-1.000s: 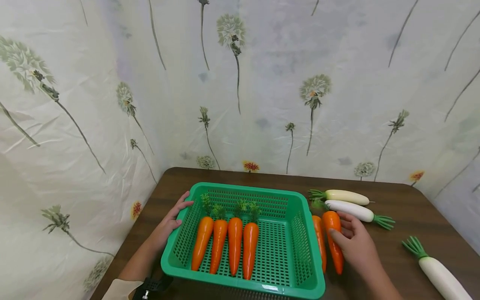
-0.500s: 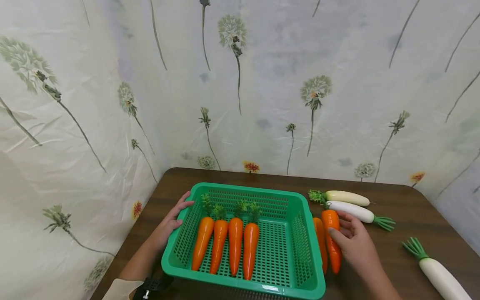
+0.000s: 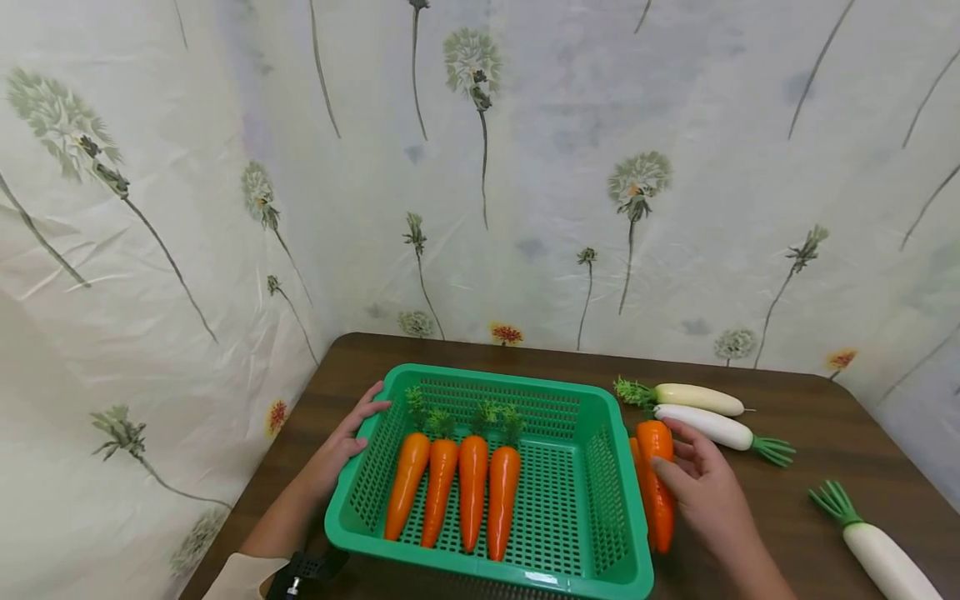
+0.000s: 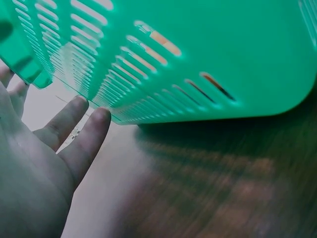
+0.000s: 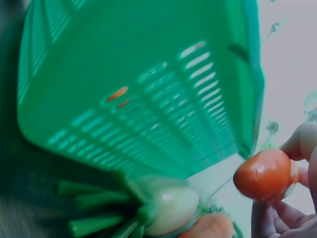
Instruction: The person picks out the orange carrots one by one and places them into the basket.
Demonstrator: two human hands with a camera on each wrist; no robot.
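A green plastic basket [image 3: 491,572] sits on the table, with several orange carrots [image 3: 472,483] lying side by side in its left part, leafy tops away from me. My left hand [image 3: 337,450] rests at the basket's left rim; its fingers look straight against the outer wall in the left wrist view. To the right of the basket, my right hand [image 3: 705,483] pinches a carrot [image 3: 657,475] between thumb and fingers, its tip toward me. That carrot overlaps another carrot [image 5: 210,225], mostly hidden in the head view.
A cream-coloured radish [image 3: 693,398] and a white radish [image 3: 708,423] lie behind my right hand. Another white radish [image 3: 888,558] is at the far right of the brown table [image 3: 795,417]. A flower-patterned cloth [image 3: 540,183] hangs behind.
My right hand has brought its carrot slightly left, so it now covers most of the carrot beside the basket. My left hand and the basket stay in place.
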